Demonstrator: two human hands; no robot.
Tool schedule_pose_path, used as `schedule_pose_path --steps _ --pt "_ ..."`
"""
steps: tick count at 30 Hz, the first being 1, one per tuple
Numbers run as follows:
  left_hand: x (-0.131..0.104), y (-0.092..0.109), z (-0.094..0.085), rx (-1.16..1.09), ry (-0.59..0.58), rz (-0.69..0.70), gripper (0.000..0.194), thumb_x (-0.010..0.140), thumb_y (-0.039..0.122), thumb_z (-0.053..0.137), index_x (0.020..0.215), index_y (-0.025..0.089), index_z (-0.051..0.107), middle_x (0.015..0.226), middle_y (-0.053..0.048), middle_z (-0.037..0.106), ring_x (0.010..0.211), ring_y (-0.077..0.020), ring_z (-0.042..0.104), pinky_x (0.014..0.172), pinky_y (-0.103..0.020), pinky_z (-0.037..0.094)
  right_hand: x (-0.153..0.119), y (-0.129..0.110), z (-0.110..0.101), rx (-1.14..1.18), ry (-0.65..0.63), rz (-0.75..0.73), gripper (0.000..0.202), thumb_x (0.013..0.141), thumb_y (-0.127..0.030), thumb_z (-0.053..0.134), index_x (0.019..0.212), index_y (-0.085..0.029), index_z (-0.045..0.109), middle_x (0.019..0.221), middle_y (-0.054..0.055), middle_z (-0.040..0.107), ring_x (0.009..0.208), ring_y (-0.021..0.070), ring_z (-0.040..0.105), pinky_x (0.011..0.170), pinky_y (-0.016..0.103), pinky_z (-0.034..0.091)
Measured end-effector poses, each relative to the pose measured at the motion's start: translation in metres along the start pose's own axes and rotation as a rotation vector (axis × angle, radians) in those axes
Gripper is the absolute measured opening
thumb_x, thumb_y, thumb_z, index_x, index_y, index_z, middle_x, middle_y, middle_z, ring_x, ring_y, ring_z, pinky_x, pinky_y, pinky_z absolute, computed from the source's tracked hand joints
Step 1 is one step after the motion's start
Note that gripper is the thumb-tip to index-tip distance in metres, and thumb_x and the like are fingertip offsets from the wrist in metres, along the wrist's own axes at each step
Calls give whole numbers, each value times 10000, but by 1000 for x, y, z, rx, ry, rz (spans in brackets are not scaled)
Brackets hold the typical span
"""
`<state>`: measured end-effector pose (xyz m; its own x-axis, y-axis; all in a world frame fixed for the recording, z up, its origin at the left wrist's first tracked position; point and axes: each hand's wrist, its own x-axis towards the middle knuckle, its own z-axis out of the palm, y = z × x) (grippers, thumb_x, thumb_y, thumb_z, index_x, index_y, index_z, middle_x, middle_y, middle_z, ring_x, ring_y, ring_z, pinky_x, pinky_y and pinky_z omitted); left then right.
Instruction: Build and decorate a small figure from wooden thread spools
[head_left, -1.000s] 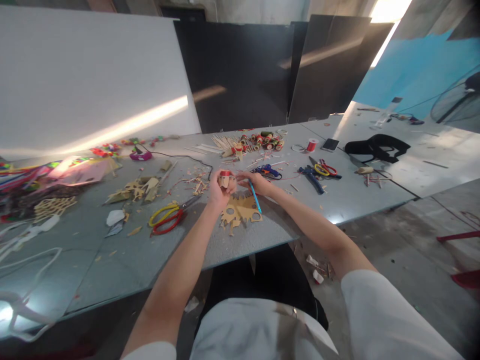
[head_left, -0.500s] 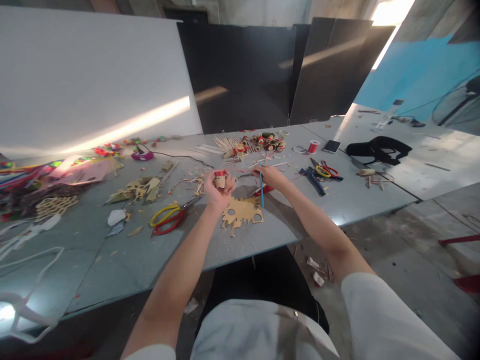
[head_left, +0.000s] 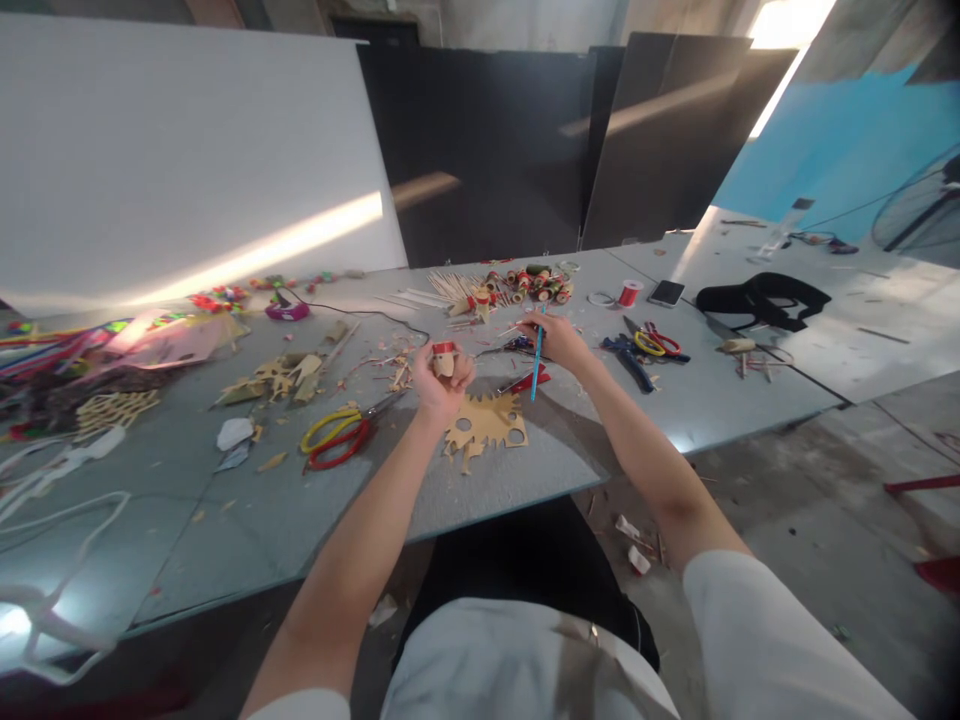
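Note:
In the curled fingers of my left hand (head_left: 431, 395) sits a small tan piece with a red band (head_left: 445, 364) round its top. My right hand (head_left: 561, 342), to the right and slightly higher, pinches a slim blue pencil-like stick (head_left: 535, 376) that points down. Its fingertips also seem to meet something thin, too small to make out. Below both hands lies a tan sheet (head_left: 489, 422) with round holes and jagged cut edges. A red-handled tool (head_left: 538, 381) rests just behind the sheet, partly hidden by the blue stick.
Yellow-and-red-handled scissors (head_left: 337, 440) lie left of the sheet. Farther right are smaller scissors (head_left: 656, 342), dark pliers (head_left: 630, 360), red thread (head_left: 630, 292), a phone (head_left: 666, 292) and a black cap (head_left: 757, 298). Red-banded pieces (head_left: 540, 285) and thin sticks are heaped at the back.
My right hand has moved right and slightly up with the blue stick, away from my left hand. The left hand keeps the red-banded piece, nearly in place.

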<state>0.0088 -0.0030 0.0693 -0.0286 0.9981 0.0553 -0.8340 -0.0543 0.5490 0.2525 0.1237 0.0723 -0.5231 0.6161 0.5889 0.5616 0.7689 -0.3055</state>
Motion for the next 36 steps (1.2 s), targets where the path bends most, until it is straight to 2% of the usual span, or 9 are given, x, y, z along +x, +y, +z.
schedule_pose_path --steps 4,9,16,23,29,36 --pt "0 0 -1 -8 -14 11 620 1035 709 414 768 198 642 443 38 294 400 -116 291 396 -241 293 -1 2 -7 -30 1 37 392 1120 -469 476 1148 -189 749 1054 124 793 977 267 716 876 319 489" --pt "1 1 -4 11 -49 31 613 1036 695 410 766 195 642 447 34 304 409 -116 306 412 -242 311 -3 5 -19 -237 -46 104 324 1099 -389 507 1179 -199 756 1084 146 787 948 284 709 854 338 478" --pt "2 3 -6 -27 -7 42 549 1046 639 428 789 203 641 439 35 304 415 -126 321 418 -241 314 -5 16 -31 -373 -145 257 242 1014 -284 614 1165 -194 779 1047 155 801 923 294 707 808 332 465" --pt "2 6 -7 -55 -4 67 523 1036 648 459 801 215 637 438 35 299 419 -133 316 431 -254 314 -6 27 -39 -378 34 385 317 1049 -303 541 1271 -193 740 1090 166 799 955 312 709 832 357 482" --pt "4 16 -9 -23 49 108 505 1034 622 439 798 216 626 450 42 280 433 -131 300 456 -253 316 -10 43 -47 -380 115 451 309 1049 -308 533 1211 -170 757 1067 190 797 968 322 708 852 383 502" --pt "13 28 -24 -119 18 145 456 1036 577 451 814 218 624 452 43 293 440 -138 286 447 -249 288 -13 67 -54 -357 203 494 292 1062 -299 520 1139 -154 762 1058 198 796 973 313 725 867 385 523"
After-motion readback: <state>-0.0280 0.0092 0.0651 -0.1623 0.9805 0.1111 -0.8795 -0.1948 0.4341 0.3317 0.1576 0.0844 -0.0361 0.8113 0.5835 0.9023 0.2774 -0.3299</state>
